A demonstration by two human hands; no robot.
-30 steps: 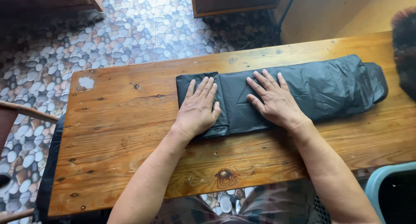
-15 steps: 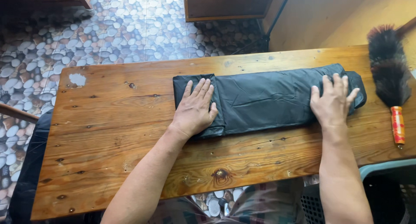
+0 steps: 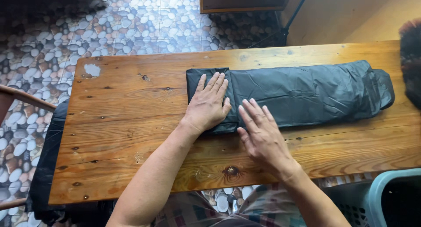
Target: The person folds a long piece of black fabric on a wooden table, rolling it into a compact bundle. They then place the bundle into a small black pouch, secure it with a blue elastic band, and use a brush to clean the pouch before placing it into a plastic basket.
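One wooden table [image 3: 131,135], rectangular plank top, knotty and scratched, with a pale chipped patch near its far left corner. Black plastic sheet [image 3: 46,165] hangs off the left edge. One black plastic bag [image 3: 302,93], folded into a long flat strip, glossy and wrinkled, lies along the far half of the table, from the middle to near the right edge. Left hand [image 3: 209,106] is flat, palm down, fingers spread slightly, pressing the bag's left end; grips nothing. Right hand [image 3: 261,137] just beside it, flat and open, fingertips on the bag's near edge, palm over bare wood; holds nothing. One dark bristly brush [image 3: 411,60] at the right edge, cut off. One teal plastic basket [image 3: 377,189] below the near right corner. Pebble-pattern floor [image 3: 131,25].
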